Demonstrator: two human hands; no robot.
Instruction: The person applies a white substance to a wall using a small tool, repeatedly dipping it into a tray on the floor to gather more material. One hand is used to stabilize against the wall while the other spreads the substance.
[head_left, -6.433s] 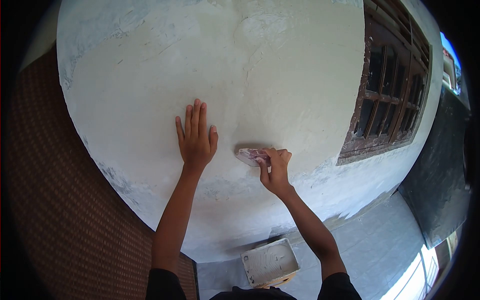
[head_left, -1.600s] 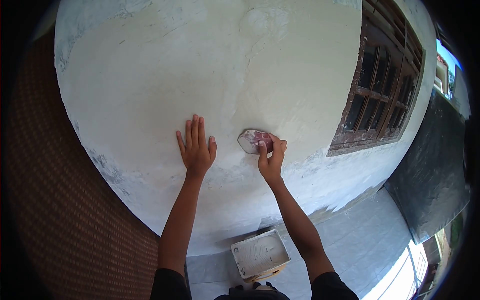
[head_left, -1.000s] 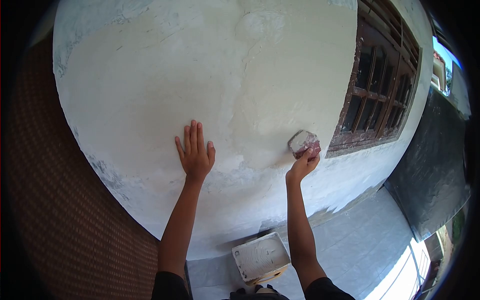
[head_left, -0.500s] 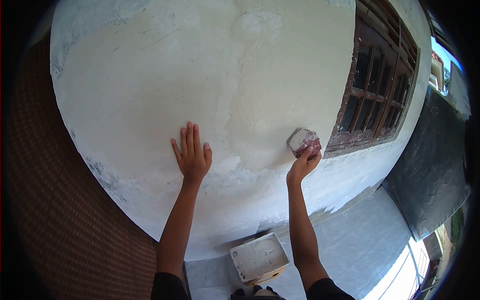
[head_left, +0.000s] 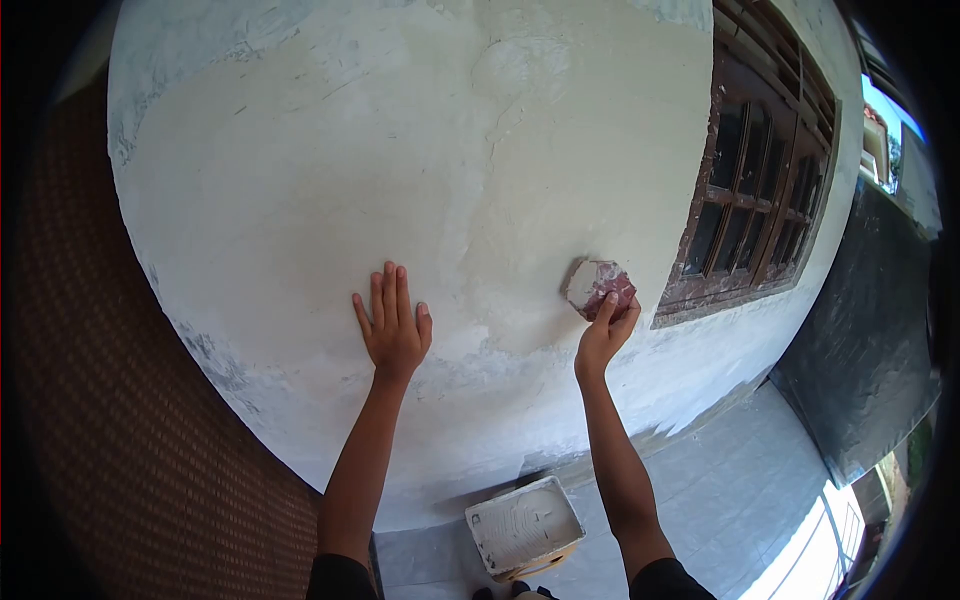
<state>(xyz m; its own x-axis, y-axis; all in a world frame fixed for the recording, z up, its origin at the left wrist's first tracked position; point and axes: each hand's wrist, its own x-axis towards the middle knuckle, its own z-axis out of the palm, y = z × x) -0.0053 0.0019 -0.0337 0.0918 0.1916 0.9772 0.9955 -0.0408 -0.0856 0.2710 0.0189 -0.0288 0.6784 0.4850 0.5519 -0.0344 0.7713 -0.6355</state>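
A white-smeared slab [head_left: 598,286] is pinched in the right hand [head_left: 607,335] at the wall [head_left: 330,200], the left hand [head_left: 394,335] spread flat, and the window frame [head_left: 692,302] could be scuffed by too wide a sweep.

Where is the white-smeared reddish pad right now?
In the head view, the pad is right of centre, held in the right hand at the wall, just left of the brown window.
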